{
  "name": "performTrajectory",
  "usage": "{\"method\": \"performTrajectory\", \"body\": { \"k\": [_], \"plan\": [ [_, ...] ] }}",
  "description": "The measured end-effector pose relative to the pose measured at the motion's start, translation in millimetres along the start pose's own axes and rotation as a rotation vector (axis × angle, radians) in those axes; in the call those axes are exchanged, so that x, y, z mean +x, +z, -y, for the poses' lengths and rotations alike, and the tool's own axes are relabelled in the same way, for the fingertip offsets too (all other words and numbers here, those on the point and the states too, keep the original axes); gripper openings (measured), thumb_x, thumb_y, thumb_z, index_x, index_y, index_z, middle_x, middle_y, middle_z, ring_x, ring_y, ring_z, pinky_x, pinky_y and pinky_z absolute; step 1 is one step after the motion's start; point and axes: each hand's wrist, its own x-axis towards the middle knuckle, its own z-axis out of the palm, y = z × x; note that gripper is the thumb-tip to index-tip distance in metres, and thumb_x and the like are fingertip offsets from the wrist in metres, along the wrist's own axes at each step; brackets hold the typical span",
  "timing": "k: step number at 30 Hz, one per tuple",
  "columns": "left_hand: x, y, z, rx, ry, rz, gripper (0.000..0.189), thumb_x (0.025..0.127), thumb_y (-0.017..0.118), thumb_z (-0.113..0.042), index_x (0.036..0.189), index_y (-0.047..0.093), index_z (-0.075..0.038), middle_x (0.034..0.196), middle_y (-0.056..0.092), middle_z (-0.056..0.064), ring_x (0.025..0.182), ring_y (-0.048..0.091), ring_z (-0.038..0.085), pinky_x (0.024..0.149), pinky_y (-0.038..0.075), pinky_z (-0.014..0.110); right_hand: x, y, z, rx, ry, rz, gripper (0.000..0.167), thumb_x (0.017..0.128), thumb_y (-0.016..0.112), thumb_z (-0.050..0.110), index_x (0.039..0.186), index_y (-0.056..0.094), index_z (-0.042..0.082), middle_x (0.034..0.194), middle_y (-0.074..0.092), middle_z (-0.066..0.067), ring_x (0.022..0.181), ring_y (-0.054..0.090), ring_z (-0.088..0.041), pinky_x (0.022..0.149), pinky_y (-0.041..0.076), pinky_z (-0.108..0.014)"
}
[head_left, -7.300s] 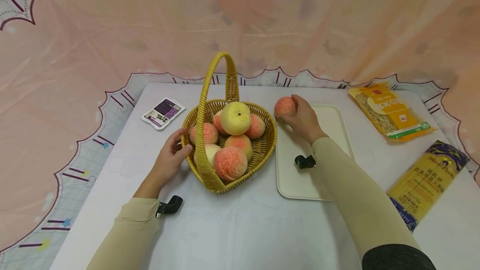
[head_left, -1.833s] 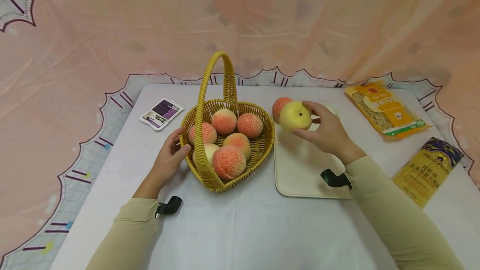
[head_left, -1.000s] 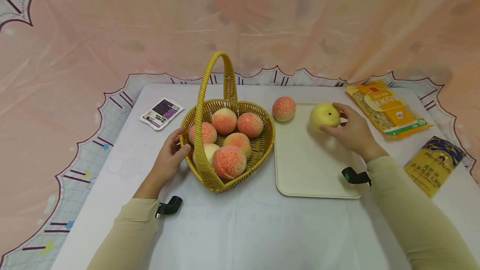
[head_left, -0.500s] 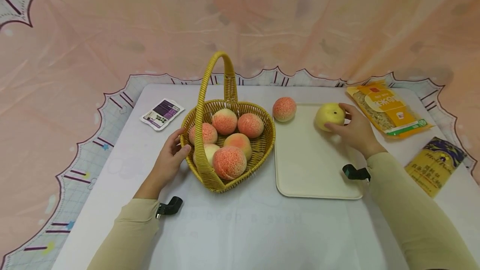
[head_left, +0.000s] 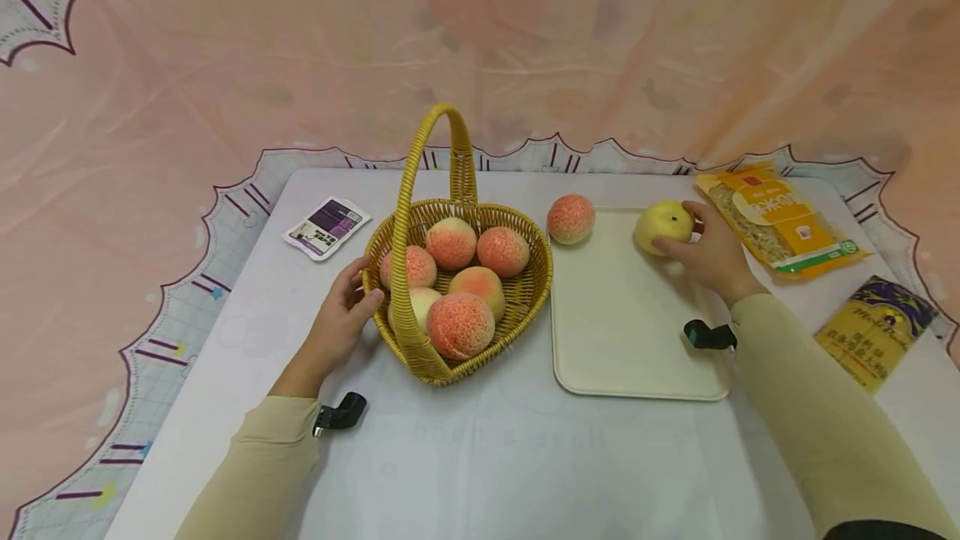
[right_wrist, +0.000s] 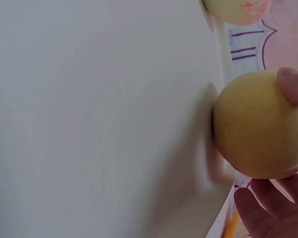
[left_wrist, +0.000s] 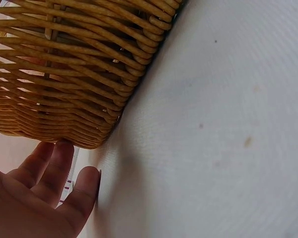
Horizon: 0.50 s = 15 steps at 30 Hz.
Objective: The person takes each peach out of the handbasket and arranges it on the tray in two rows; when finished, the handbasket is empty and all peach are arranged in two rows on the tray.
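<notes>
In the head view, a heart-shaped wicker basket point(head_left: 540, 273) with a tall handle holds several red-and-cream peaches point(head_left: 461, 326). My left hand point(head_left: 339, 323) is at its left side, fingertips touching the woven wall; in the left wrist view the fingers point(left_wrist: 59, 161) are loosely bent against the wicker. My right hand point(head_left: 711, 252) holds a yellow peach point(head_left: 663, 227) between thumb and fingers at the back right of a cream tray point(head_left: 637, 340). The right wrist view shows the yellow peach point(right_wrist: 260, 124) low by the tray's rim. A red peach point(head_left: 571, 219) sits at the tray's back left corner.
A small white-and-purple packet point(head_left: 327, 227) lies left of the basket. Right of the tray are an orange food bag point(head_left: 780, 219) and a gold-and-blue packet point(head_left: 873, 332), the latter partly behind my right sleeve. A patterned curtain point(head_left: 480, 65) hangs behind the white table.
My right hand first placed the red peach at the tray's corner, then took the yellow peach from the basket and carried it right to the tray's back right. The left hand stayed at the basket.
</notes>
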Motion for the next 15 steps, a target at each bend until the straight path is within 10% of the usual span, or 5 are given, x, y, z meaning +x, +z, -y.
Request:
{"method": "performTrajectory", "body": {
  "k": [15],
  "plan": [
    [1.9, -0.1, 2.6, -0.015, 0.001, -0.002, 0.066, 0.104, 0.051, -0.025, 0.159, 0.019, -0.01, 0.154, 0.028, 0.03, 0.137, 0.033, 0.046, 0.11, 0.027, 0.06, 12.8, -2, 1, 0.008, 0.038, 0.008, 0.097, 0.09, 0.072, 0.049, 0.158, 0.022, 0.001, 0.159, 0.025, -0.025, 0.136, 0.035, -0.047, 0.106, 0.035, -0.059]
  ]
}}
